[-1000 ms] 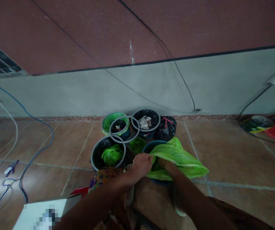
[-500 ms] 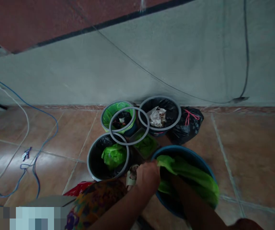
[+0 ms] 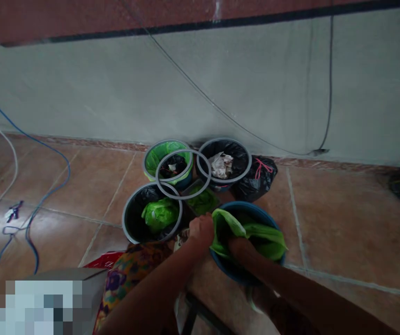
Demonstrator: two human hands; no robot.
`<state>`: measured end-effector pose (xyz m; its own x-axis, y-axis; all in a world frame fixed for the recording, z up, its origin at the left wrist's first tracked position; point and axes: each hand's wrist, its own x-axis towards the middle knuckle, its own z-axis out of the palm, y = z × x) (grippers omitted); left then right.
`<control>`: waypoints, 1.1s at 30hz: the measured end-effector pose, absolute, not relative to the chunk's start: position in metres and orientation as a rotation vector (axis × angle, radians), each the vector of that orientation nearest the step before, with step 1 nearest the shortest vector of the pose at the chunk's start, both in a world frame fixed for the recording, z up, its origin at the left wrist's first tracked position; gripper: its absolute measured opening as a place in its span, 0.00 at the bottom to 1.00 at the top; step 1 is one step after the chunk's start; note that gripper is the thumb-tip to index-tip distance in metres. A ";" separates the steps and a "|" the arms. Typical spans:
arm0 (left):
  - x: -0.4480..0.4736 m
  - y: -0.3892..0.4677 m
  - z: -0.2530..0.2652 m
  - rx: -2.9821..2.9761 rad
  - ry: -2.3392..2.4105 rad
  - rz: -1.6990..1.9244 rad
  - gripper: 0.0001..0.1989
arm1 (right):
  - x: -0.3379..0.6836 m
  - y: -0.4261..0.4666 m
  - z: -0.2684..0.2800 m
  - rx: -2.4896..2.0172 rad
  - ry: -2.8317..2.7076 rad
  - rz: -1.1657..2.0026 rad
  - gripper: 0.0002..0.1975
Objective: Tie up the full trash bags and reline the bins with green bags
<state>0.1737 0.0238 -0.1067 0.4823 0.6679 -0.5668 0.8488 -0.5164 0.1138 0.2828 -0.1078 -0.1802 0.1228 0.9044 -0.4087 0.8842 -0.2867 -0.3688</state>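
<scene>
My left hand (image 3: pixel 202 230) is closed in a fist on the edge of a light green plastic bag (image 3: pixel 264 237), at the left rim of a blue bin (image 3: pixel 273 216). The bag's mouth gapes open beside that fist, and its far side drapes over the bin's right rim. My right hand (image 3: pixel 240 249) reaches down into the bag; its fingers are hidden by the green plastic. Just left of my left hand stands a black-lined bin (image 3: pixel 126 216) with a crumpled green bag (image 3: pixel 161 215) inside.
Behind are a green-lined bin (image 3: pixel 147 163) and a black-lined bin (image 3: pixel 245 151) holding crumpled paper. A loose grey ring (image 3: pixel 205 163) lies across the bins. A tied black bag (image 3: pixel 259 179) rests by the wall. Cables (image 3: pixel 67 167) and keys (image 3: pixel 13 211) lie on the left floor.
The view has shifted, so the bins sit further left and higher. The green bag's mouth has opened wider near my left hand. My right hand has come higher in the bag.
</scene>
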 end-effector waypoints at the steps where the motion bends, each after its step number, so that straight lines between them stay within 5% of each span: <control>1: 0.173 0.023 -0.106 2.369 1.279 -0.637 0.15 | 0.287 -0.116 -0.177 -2.312 -1.967 0.868 0.12; 8: 0.179 0.020 -0.101 2.511 1.316 -0.506 0.20 | 0.340 -0.139 -0.165 -2.509 -2.369 0.242 0.16; 15: 0.184 0.017 -0.105 2.662 1.183 -0.479 0.29 | 0.347 -0.140 -0.175 -2.545 -2.411 0.393 0.17; 20: 0.192 -0.001 -0.107 2.793 0.653 -0.401 0.37 | 0.350 -0.134 -0.171 -2.545 -2.314 0.516 0.16; 27: 0.229 -0.014 -0.142 2.811 0.339 -0.533 0.15 | 0.380 -0.132 -0.156 -2.499 -1.573 0.863 0.17; 33: 0.236 0.018 -0.150 2.589 0.556 -0.404 0.11 | 0.430 -0.160 -0.155 -2.374 -1.068 1.011 0.21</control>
